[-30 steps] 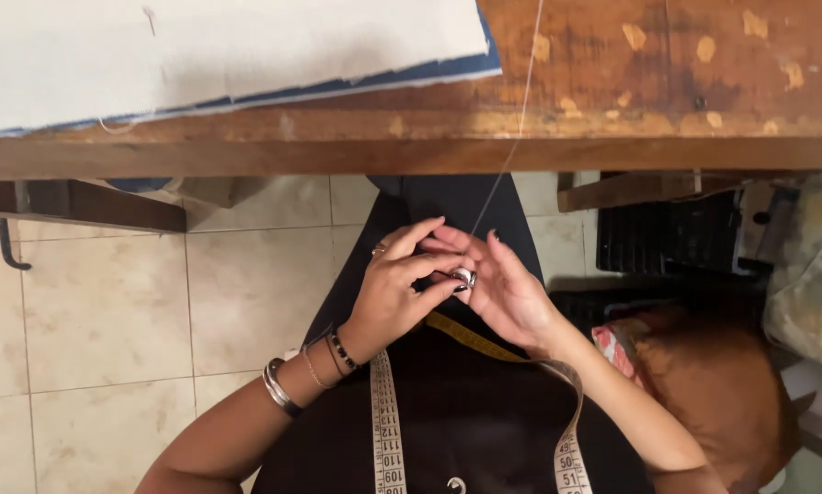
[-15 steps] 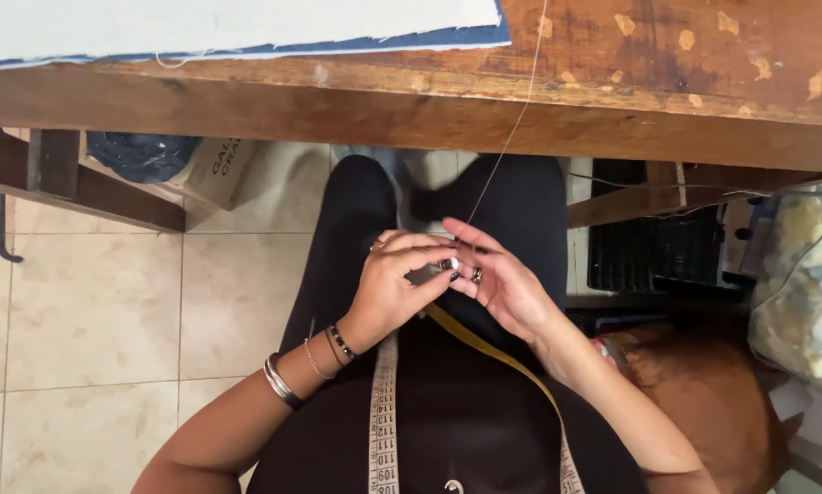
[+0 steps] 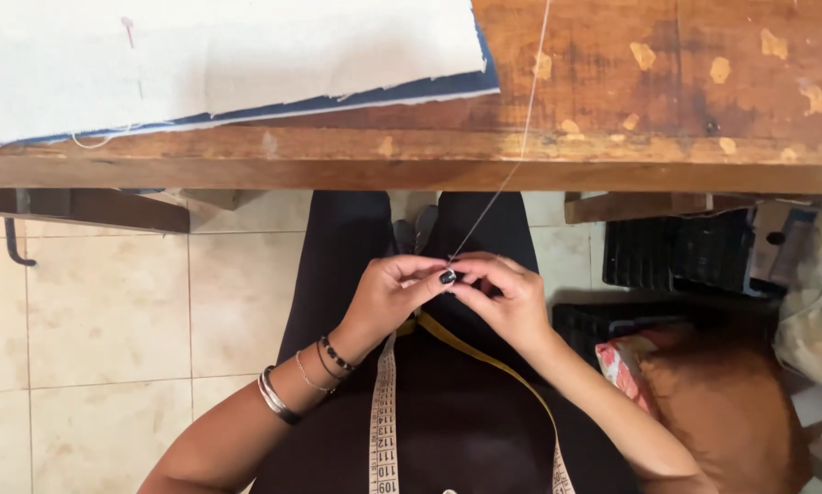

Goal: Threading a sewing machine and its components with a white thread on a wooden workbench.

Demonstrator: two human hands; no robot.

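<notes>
My left hand (image 3: 391,295) and my right hand (image 3: 502,297) meet over my lap, below the wooden table's edge (image 3: 429,172). Their fingertips pinch together at the end of a thin pale thread (image 3: 512,155). The thread rises taut from the fingers, crosses the table top and leaves the frame at the top. Whatever small thing sits between the fingertips is hidden. Bracelets circle my left wrist. A yellow and white measuring tape (image 3: 384,412) hangs down over my dark clothing.
White fabric layered over dark blue cloth (image 3: 219,64) lies on the table's left part. Beige floor tiles (image 3: 100,311) show at the left. A black crate (image 3: 676,256), a brown bag (image 3: 722,412) and patterned cloth (image 3: 818,311) crowd the right side.
My hands have stayed together in my lap, fingers shifting from a small metallic object to pinching the thread end. The view tilted, showing more table top.
</notes>
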